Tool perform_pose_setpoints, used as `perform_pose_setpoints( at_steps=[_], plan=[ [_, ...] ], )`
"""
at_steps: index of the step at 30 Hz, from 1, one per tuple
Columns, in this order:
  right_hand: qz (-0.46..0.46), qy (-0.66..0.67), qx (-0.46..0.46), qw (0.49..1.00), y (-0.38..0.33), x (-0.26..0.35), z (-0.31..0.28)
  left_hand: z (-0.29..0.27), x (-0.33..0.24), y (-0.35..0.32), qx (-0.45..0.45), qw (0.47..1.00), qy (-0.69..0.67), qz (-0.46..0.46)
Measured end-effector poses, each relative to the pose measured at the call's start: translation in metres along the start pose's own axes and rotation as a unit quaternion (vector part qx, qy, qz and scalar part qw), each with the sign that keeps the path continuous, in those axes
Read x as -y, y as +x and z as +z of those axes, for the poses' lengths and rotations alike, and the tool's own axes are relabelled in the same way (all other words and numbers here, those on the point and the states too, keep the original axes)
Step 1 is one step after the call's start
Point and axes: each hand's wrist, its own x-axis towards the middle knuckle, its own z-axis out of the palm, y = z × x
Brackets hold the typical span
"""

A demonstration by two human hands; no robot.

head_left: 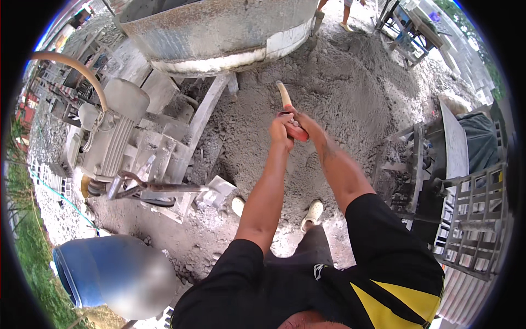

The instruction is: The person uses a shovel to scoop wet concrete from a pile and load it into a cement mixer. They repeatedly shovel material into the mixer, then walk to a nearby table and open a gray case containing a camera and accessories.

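Fingers [282, 122] of your left hand [280, 131] and right hand [304, 125] clench the red-gripped wooden shovel handle [289, 112], stacked close for leverage over the grey sand heap [350, 82] beside the steel mixer drum [219, 27].

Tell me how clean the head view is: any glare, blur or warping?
Head view: hard daylight, bright on the gray sand pile; fisheye bends the mixer drum near the rim, corners black; a blurred patch covers part of the blue barrel; both hands on the tool handle look sharp.

sunlit outdoor yard w/ grey sand pile [350, 82], mixer drum [219, 27] (motor [118, 137] beside), blue barrel [104, 271]
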Motion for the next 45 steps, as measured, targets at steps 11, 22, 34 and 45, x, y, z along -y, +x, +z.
perform_pose_setpoints(
  at_steps=[11, 22, 34, 45],
  plan=[
    [-0.120, 0.140, 0.035, 0.982, -0.216, -0.071, -0.094, 0.081, 0.160, -0.164, -0.043, 0.950, 0.305, 0.052],
    [-0.116, 0.362, 0.110, 0.919, -0.377, -0.185, -0.070, 0.069, 0.237, -0.337, 0.009, 0.774, 0.627, 0.091],
    [-0.079, 0.520, 0.130, 0.840, -0.570, -0.260, 0.017, 0.048, 0.253, -0.486, 0.237, 0.451, 0.855, 0.099],
    [0.018, 0.719, 0.216, 0.660, -0.400, -0.198, 0.039, 0.111, 0.195, -0.551, 0.189, 0.353, 0.916, -0.015]
  ],
)
